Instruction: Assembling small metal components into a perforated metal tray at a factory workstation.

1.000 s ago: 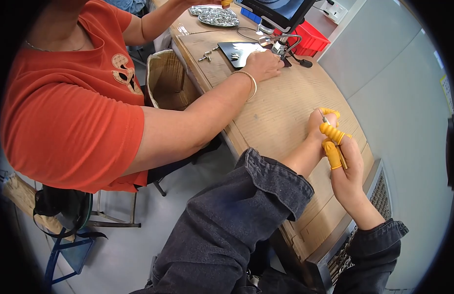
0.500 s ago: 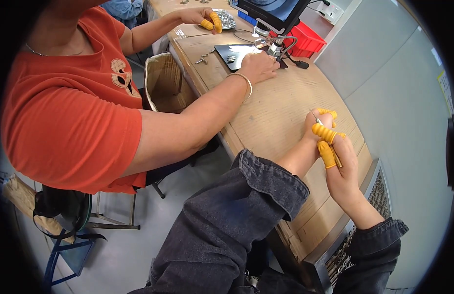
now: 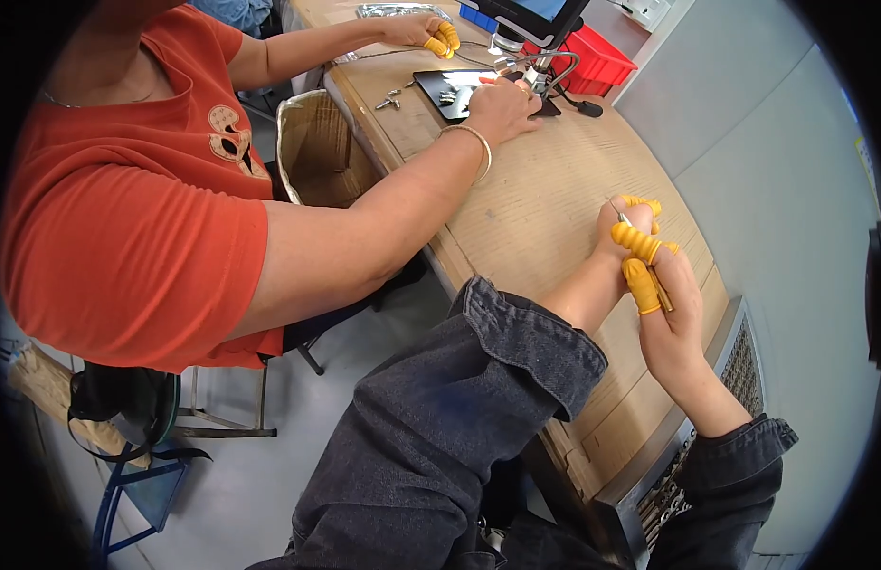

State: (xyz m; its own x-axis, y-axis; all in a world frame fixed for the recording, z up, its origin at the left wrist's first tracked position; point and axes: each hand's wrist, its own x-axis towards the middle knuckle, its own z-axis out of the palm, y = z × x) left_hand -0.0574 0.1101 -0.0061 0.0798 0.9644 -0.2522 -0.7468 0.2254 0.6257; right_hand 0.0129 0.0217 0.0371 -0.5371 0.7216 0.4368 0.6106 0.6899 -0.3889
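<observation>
My right hand, with ribbed yellow finger cots on thumb and finger, is closed around a slim pen-like tool. Its shaft looks brass-coloured, and a thin pointed metal tip reaches toward my left hand. Just beyond, my left hand is closed above the tabletop, also with yellow covers on its fingertips. Whatever it may hold is hidden by its fingers and my right hand. Both hands are close together over the brown work table.
On my left sits a co-worker in an orange shirt, one hand on a dark plate under a scope. Small metal parts lie beside it. A red bin, a monitor, a cardboard box and a mesh-sided tray surround the table.
My hands keep nearly the same pose around the tool. The view has shifted slightly. The co-worker's far hand has moved, and the fingers on the dark plate have changed position.
</observation>
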